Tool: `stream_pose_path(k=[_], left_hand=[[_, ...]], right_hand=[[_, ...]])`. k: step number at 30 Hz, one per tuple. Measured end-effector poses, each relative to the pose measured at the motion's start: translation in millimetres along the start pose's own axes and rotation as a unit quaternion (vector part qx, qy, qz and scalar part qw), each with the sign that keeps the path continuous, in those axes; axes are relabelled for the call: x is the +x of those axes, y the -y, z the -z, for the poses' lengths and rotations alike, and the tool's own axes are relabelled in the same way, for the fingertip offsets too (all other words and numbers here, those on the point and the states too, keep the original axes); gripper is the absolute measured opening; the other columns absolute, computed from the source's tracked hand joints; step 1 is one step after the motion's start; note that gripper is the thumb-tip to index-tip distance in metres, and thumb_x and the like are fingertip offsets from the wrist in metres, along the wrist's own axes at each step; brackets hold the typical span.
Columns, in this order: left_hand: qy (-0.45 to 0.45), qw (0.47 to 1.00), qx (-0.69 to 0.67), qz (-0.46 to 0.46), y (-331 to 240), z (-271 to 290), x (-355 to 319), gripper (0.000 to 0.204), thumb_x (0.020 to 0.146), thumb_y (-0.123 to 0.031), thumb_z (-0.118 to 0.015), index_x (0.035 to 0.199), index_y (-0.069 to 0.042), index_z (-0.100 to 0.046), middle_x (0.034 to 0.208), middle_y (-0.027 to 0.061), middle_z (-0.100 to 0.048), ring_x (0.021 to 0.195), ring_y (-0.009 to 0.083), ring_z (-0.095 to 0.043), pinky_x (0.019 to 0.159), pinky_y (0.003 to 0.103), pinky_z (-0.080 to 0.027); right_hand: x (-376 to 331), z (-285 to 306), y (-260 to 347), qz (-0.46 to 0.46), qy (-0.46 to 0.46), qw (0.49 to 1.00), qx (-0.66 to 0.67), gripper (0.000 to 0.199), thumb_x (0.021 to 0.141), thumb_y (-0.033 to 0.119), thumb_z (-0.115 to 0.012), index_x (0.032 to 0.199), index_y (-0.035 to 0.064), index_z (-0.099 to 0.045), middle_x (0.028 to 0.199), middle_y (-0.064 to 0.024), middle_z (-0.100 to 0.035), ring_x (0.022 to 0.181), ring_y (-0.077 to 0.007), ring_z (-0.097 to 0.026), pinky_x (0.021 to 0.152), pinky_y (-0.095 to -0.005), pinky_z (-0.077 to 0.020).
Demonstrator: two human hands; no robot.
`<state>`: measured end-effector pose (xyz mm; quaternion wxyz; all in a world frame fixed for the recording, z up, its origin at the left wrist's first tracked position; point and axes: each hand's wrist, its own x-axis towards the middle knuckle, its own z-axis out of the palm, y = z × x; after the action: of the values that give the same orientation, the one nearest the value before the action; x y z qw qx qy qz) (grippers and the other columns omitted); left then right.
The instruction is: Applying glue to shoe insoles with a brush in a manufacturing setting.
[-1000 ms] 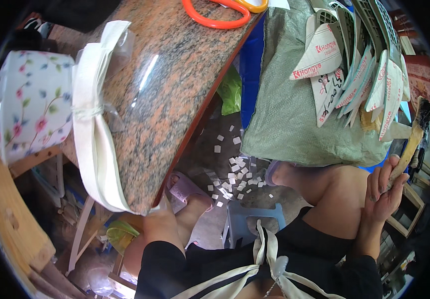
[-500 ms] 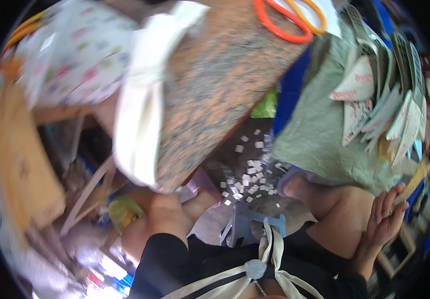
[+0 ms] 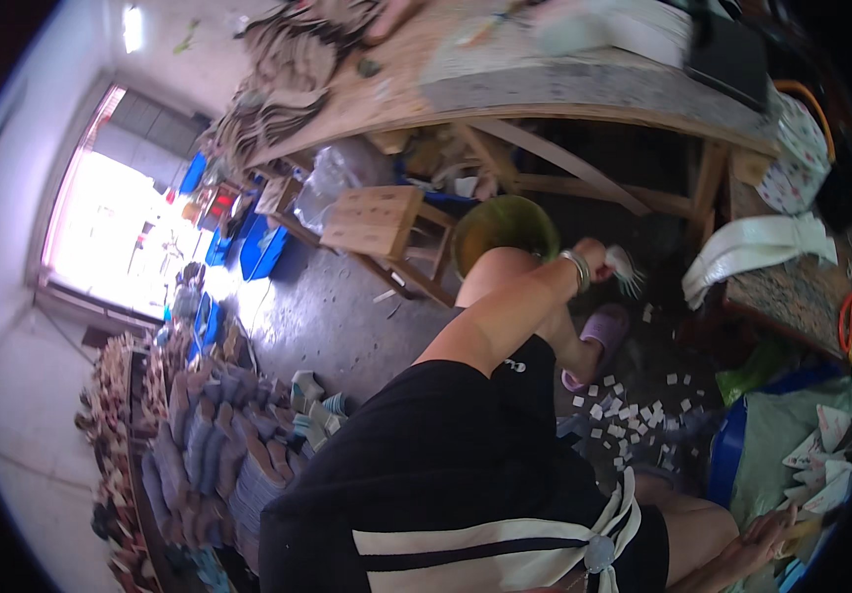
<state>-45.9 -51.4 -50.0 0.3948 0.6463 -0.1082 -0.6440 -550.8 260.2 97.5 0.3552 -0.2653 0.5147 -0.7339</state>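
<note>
My left hand [image 3: 596,260], with a bracelet at its wrist, is closed on a bunch of thin white strands [image 3: 626,272], which hang out past the fingers. It is above the floor, just right of a yellow-green bucket [image 3: 530,225] beside my left knee. My right hand [image 3: 770,539] lies low at the right by my thigh, its fingers stretched out and partly blurred. Near it are white folded cards [image 3: 821,455] on a green sack [image 3: 792,420]. A white strapped bundle [image 3: 757,257] rests on a speckled board [image 3: 792,296].
Small white squares [image 3: 634,420] are scattered on the floor near my slipper [image 3: 604,341]. A wooden stool [image 3: 372,217] stands left of the bucket. Behind is a long wooden table [image 3: 584,104]. Piled socks [image 3: 218,445] fill the lower left. Orange rings [image 3: 849,326] lie at the right.
The view has swung left, bringing the stool, long table and sock pile into sight. My left hand, hidden before, now shows with the white strands. My right hand remains by my thigh.
</note>
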Motion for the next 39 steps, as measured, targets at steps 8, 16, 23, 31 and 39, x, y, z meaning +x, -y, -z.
stream_pose_path(k=[8, 16, 23, 31, 39], left_hand=[[0.104, 0.958, 0.168, -0.210, 41, 32, -247, 0.028, 0.092, -0.016, -0.035, 0.087, 0.000, -0.058, 0.061, 0.0080, -0.060, 0.049, 0.0158, -0.059, 0.043, 0.028, -0.046], [0.215, 0.876, 0.202, -0.381, 94, 66, -362, 0.032, 0.096, -0.008, -0.034, 0.128, -0.003, -0.037, 0.071, 0.0073, -0.054, 0.062, 0.0154, -0.059, 0.057, 0.029, -0.049], [0.217, 0.562, 0.541, -0.587, 82, 52, -368, 0.045, 0.084, -0.010, -0.053, 0.123, 0.004, -0.037, 0.099, 0.0180, -0.052, 0.084, 0.0322, -0.061, 0.067, 0.040, -0.050], [0.219, 0.851, 0.156, -0.450, 64, 13, -359, 0.044, 0.090, -0.033, -0.058, 0.116, -0.001, -0.043, 0.100, 0.0068, -0.053, 0.075, 0.0131, -0.053, 0.066, 0.031, -0.046], [0.356, 0.905, -0.215, -0.092, 25, -21, -342, 0.047, 0.095, -0.049, -0.037, 0.104, -0.007, -0.056, 0.094, 0.0099, -0.060, 0.087, 0.0219, -0.057, 0.077, 0.036, -0.047]], right_hand=[[-82, -152, -12, -0.171, 0.198, 0.965, -0.017, 0.042, 0.097, 0.023, -0.043, 0.136, 0.0069, -0.036, 0.112, -0.0122, -0.059, 0.089, -0.0189, -0.060, 0.069, -0.0233, -0.0487], [-141, -270, -39, -0.179, 0.266, 0.943, 0.090, 0.055, 0.096, 0.034, -0.046, 0.145, 0.0169, -0.025, 0.149, -0.0079, -0.023, 0.132, -0.0305, -0.031, 0.097, -0.0507, -0.0361], [-139, -283, -82, -0.103, 0.233, 0.957, 0.141, 0.050, 0.099, 0.025, -0.040, 0.143, 0.0061, -0.026, 0.144, -0.0120, -0.033, 0.127, -0.0255, -0.038, 0.105, -0.0394, -0.0314], [-130, -270, -15, -0.032, 0.262, 0.942, 0.206, 0.052, 0.099, 0.026, -0.036, 0.143, 0.0033, -0.021, 0.146, -0.0144, -0.030, 0.127, -0.0300, -0.039, 0.104, -0.0460, -0.0340], [-153, -280, -18, 0.063, 0.334, 0.940, 0.024, 0.043, 0.092, 0.008, -0.043, 0.134, -0.0011, -0.041, 0.138, -0.0166, -0.042, 0.130, -0.0257, -0.038, 0.109, -0.0372, -0.0271]])
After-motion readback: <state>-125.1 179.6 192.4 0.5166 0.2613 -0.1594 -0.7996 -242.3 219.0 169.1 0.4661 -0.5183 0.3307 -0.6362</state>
